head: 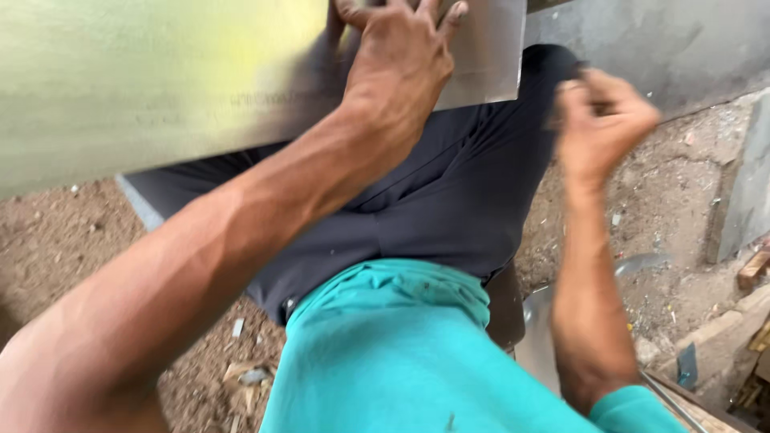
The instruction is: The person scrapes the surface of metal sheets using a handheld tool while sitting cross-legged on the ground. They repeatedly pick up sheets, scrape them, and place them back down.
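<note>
A large flat metal sheet with a dull yellowish sheen lies across my lap and fills the upper left. My left hand presses flat on its right end, fingers spread near the far edge. My right hand hovers to the right of the sheet, blurred, with fingers curled; whether it holds anything small is unclear. Under the sheet I see my dark trousers and teal shirt.
Dirt ground with small scraps surrounds me. A grey concrete surface lies at the upper right. Curved metal pieces, bits of wood and rubble sit low on the right.
</note>
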A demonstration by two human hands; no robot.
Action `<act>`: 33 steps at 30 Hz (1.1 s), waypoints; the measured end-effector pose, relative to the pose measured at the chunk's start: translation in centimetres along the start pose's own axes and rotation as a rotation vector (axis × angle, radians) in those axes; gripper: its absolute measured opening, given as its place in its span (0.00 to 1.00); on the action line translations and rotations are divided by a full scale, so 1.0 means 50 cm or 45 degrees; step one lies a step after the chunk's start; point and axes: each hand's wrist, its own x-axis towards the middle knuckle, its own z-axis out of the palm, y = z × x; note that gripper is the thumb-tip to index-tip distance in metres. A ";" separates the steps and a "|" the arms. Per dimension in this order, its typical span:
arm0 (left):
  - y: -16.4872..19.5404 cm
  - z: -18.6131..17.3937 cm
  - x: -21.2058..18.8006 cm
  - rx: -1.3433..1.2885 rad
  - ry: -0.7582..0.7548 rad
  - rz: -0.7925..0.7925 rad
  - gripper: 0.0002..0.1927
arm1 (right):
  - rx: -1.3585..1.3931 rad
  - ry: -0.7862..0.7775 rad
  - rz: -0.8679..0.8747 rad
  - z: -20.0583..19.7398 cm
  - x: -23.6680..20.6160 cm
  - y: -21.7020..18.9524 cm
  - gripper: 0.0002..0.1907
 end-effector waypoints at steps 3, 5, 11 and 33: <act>-0.003 -0.002 0.002 -0.167 -0.022 0.043 0.60 | 0.336 -0.003 0.388 -0.049 -0.041 0.084 0.13; 0.002 -0.003 0.008 -0.052 0.074 -0.015 0.57 | 0.256 -0.067 0.347 -0.047 -0.082 0.110 0.15; 0.016 0.003 0.013 0.067 0.118 -0.048 0.63 | -0.303 -0.107 -0.195 0.020 -0.122 0.038 0.13; -0.056 0.008 -0.016 -0.251 -0.065 0.003 0.60 | 0.116 -0.041 0.340 -0.008 -0.072 0.042 0.12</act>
